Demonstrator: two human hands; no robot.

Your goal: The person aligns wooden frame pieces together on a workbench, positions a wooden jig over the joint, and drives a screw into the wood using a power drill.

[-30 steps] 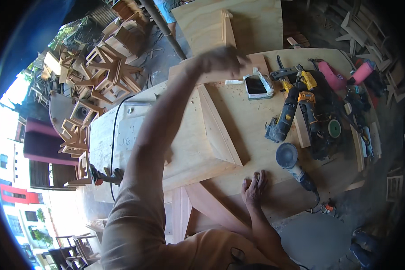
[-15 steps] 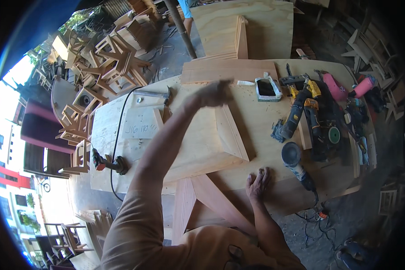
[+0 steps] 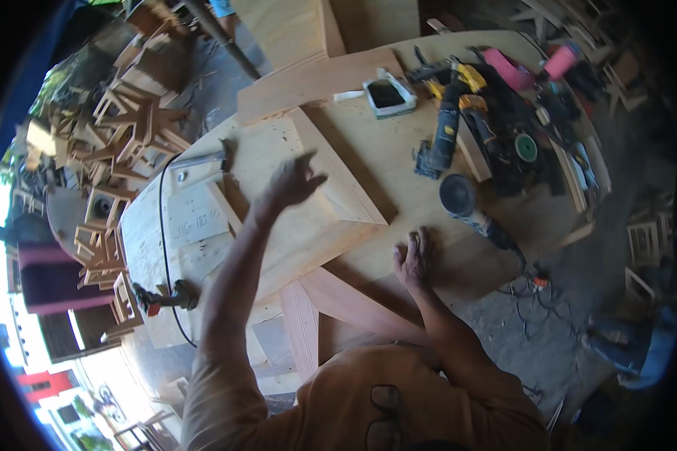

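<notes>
With the right hand (image 3: 415, 257) flat and empty on the plywood surface (image 3: 399, 161), the open, empty left hand (image 3: 292, 180) should settle squarely onto the pale tapered wooden box (image 3: 308, 203) beneath it.

The wooden panel (image 3: 308, 203) is a pale, unfinished assembly of flat boards with a raised, mitred frame running along its edges; one mitred corner points toward the middle of the workbench (image 3: 429, 161). It lies flat on the left half of the workbench top, extending toward the left edge, with its near side overhanging the front edge above the angled support timbers. The surface shows grain and a few dark knots. The left hand (image 3: 289, 180) is above the panel's centre, fingers spread. The right hand (image 3: 415, 257) lies flat on the workbench top just right of the panel's corner, near the front edge.
</notes>
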